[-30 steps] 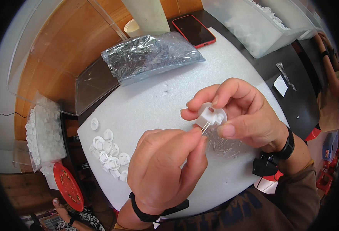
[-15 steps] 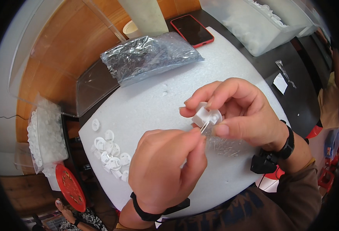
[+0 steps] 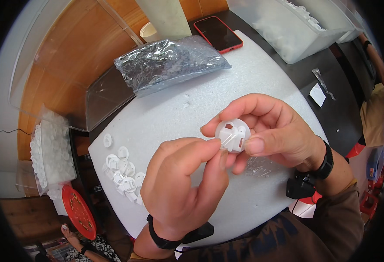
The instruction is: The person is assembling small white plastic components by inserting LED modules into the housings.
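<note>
Item: white disc (image 3: pixel 245 136), one, above the white foam sheet (image 3: pixel 253 78), moulded side facing the wearer. Right hand (image 3: pixel 281 133): grips the disc by its edge between thumb and fingers. Left hand (image 3: pixel 183 181): thumb and forefinger drawn near together at the near-left edge; whether they pinch anything cannot be told.

Fitting: thin pins (image 3: pixel 230 139), lying across the disc's housing. Step, by judgement: seating the pins; the next move calls for a steady disc and a straight push.

Stock: loose pins (image 3: pixel 258 168), partly behind the right hand, uncountable; finished-looking discs (image 3: pixel 124 165), overlapping, some hidden by the left hand.

Cut off: plastic tub (image 3: pixel 288 46), upper edge.
</note>
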Demonstrator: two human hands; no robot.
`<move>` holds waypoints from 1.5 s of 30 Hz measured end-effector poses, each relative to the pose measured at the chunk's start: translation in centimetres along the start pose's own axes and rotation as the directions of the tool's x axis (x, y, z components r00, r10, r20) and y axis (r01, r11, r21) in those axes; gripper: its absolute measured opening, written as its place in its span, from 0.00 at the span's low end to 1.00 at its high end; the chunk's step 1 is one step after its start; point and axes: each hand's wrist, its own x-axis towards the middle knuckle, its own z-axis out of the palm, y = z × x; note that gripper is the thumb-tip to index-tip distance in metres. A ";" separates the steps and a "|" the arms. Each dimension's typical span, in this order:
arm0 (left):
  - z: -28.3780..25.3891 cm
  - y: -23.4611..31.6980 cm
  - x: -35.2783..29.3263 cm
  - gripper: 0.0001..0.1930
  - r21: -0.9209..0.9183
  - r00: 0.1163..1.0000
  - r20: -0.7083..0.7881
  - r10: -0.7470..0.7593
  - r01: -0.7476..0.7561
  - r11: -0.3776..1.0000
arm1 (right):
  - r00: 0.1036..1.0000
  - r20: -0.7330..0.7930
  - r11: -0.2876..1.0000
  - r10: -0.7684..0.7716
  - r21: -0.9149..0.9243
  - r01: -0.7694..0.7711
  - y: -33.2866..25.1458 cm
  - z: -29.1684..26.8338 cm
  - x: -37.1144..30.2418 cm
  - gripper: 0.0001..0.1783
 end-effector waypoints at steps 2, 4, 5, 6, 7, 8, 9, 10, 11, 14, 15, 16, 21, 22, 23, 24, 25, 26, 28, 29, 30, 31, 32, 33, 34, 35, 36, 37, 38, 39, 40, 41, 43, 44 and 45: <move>0.0 0.0 0.0 0.16 -0.009 1.000 -0.013 0.002 -0.003 1.000 | 0.999 0.019 0.998 0.028 0.057 -0.029 0.0 0.0 0.0 0.20; 0.1 0.1 -0.1 0.16 -0.032 1.000 -0.023 -0.020 0.019 0.999 | 0.999 0.004 0.996 0.044 0.073 -0.044 -0.1 0.1 -0.1 0.19; 0.0 0.1 0.0 0.16 -0.032 1.000 -0.023 -0.020 0.019 0.999 | 0.998 -0.010 0.994 0.060 0.091 -0.059 -0.1 0.1 -0.1 0.18; 0.0 0.2 0.0 0.16 -0.007 1.000 -0.011 -0.001 0.001 1.000 | 0.998 -0.010 0.994 0.061 0.091 -0.060 -0.1 0.1 0.0 0.18; -0.1 0.2 0.1 0.16 0.018 1.000 0.001 0.019 -0.019 1.000 | 0.998 -0.007 0.994 0.065 0.093 -0.064 -0.1 0.1 0.0 0.18; -0.2 0.3 0.2 0.16 0.017 1.000 0.001 0.018 -0.018 1.000 | 0.998 -0.005 0.993 0.069 0.095 -0.069 -0.1 0.1 0.0 0.17; -0.2 0.4 0.3 0.17 0.040 0.999 0.013 0.034 -0.035 0.999 | 0.998 -0.006 0.993 0.070 0.095 -0.069 -0.1 0.1 0.0 0.17; -0.3 0.5 0.3 0.17 0.063 0.998 0.026 0.050 -0.052 0.997 | 0.998 -0.009 0.994 0.059 0.088 -0.058 -0.2 0.2 0.0 0.17; -0.4 0.6 0.3 0.17 0.063 0.998 0.026 0.050 -0.051 0.997 | 0.999 -0.011 0.996 0.048 0.081 -0.047 -0.2 0.2 0.0 0.17; -0.5 0.8 0.2 0.13 0.061 0.992 0.098 0.079 -0.085 0.995 | 0.999 -0.019 0.997 0.033 0.070 -0.032 -0.2 0.2 0.0 0.16; -0.5 0.8 0.2 0.14 0.048 0.993 0.090 0.081 -0.085 0.995 | 0.999 -0.018 0.997 0.034 0.070 -0.033 -0.2 0.2 0.0 0.16; -0.5 0.8 0.2 0.14 0.036 0.993 0.083 0.082 -0.086 0.996 | 0.999 -0.023 0.997 0.035 0.068 -0.034 -0.2 0.2 0.0 0.17; -0.4 0.5 0.2 0.19 0.049 0.996 0.039 0.082 -0.084 0.995 | 0.999 -0.043 0.999 0.014 0.035 -0.012 -0.1 0.3 0.1 0.17; -0.4 0.4 0.2 0.19 0.054 0.995 0.036 0.093 -0.095 0.994 | 0.999 -0.045 1.000 0.006 0.030 -0.005 0.0 0.3 0.1 0.17; -0.4 0.5 0.2 0.19 0.054 0.995 0.036 0.092 -0.094 0.994 | 0.999 -0.047 1.000 -0.001 0.026 0.003 0.0 0.3 0.1 0.17; -0.4 0.5 0.2 0.19 0.060 0.995 0.037 0.090 -0.092 0.994 | 0.999 -0.046 1.000 -0.001 0.027 0.002 0.0 0.3 0.1 0.17; -0.4 0.5 0.2 0.19 0.065 0.996 0.038 0.087 -0.089 0.994 | 0.999 -0.042 1.000 -0.014 0.008 0.014 0.0 0.2 0.1 0.18; -0.4 0.5 0.2 0.19 0.066 0.996 0.038 0.087 -0.089 0.994 | 0.999 -0.037 1.000 -0.026 -0.011 0.026 -0.1 0.1 0.1 0.18; -0.5 0.5 0.1 0.18 0.122 0.994 0.054 0.097 -0.103 0.987 | 0.998 -0.033 0.998 -0.051 -0.033 0.050 0.1 -0.1 0.2 0.17; -0.5 0.6 0.1 0.18 0.121 0.994 0.054 0.097 -0.103 0.987 | 0.997 -0.030 0.996 -0.077 -0.057 0.075 0.2 -0.2 0.2 0.17; -0.4 0.6 0.1 0.18 0.119 0.994 0.048 0.099 -0.104 0.987 | 0.997 -0.031 0.996 -0.077 -0.057 0.075 0.1 -0.2 0.2 0.17; -0.4 0.6 0.1 0.18 0.117 0.994 0.042 0.100 -0.105 0.988 | 0.993 -0.015 0.988 -0.120 -0.096 0.118 0.1 -0.3 0.2 0.16; -0.3 0.6 0.2 0.18 0.115 0.994 0.043 0.101 -0.105 0.988 | 0.987 0.001 0.978 -0.162 -0.134 0.160 0.1 -0.4 0.2 0.15; -0.3 0.6 0.2 0.16 0.109 0.992 0.064 0.107 -0.113 0.988 | 0.987 0.000 0.978 -0.162 -0.135 0.161 0.2 -0.5 0.2 0.15; -0.3 0.6 0.2 0.14 0.102 0.990 0.085 0.113 -0.122 0.987 | 0.975 0.029 0.957 -0.222 -0.183 0.223 0.3 -0.7 0.1 0.14; -0.4 0.7 0.2 0.14 0.105 0.990 0.085 0.112 -0.120 0.987 | 0.959 0.065 0.932 -0.276 -0.226 0.284 0.5 -0.8 0.2 0.13; -0.4 0.7 0.3 0.14 0.109 0.992 0.094 0.089 -0.099 0.989 | 0.959 0.067 0.932 -0.275 -0.224 0.283 0.6 -0.9 0.3 0.13; -0.4 0.8 0.3 0.13 0.112 0.993 0.102 0.067 -0.078 0.991 | 0.944 0.094 0.907 -0.316 -0.261 0.330 0.7 -0.9 0.3 0.13; -0.3 0.7 0.3 0.13 0.113 0.993 0.102 0.066 -0.078 0.991 | 0.927 0.122 0.877 -0.356 -0.298 0.376 0.7 -0.9 0.4 0.13; -0.3 0.6 0.4 0.13 0.096 0.997 0.073 0.040 -0.047 0.994 | 0.927 0.122 0.878 -0.356 -0.298 0.376 0.7 -1.0 0.4 0.13; -0.2 0.6 0.5 0.13 0.078 0.999 0.044 0.013 -0.017 0.997 | 0.909 0.154 0.839 -0.387 -0.350 0.416 0.8 -1.2 0.4 0.13; -0.2 0.5 0.5 0.13 0.077 0.999 0.045 0.013 -0.017 0.997 | 0.890 0.187 0.796 -0.415 -0.400 0.455 0.8 -1.3 0.4 0.13; -0.1 0.4 0.5 0.13 0.024 1.000 0.027 -0.015 0.015 1.000 | 0.888 0.192 0.761 -0.418 -0.460 0.458 0.5 -1.2 0.2 0.13; 0.0 0.4 0.4 0.13 0.024 0.999 0.028 -0.015 0.014 1.000 | 0.885 0.196 0.722 -0.422 -0.518 0.459 0.4 -1.2 0.1 0.13; 0.0 0.3 0.4 0.13 0.020 1.000 0.025 -0.011 0.010 1.000 | 0.885 0.196 0.722 -0.422 -0.518 0.459 0.3 -1.2 0.1 0.13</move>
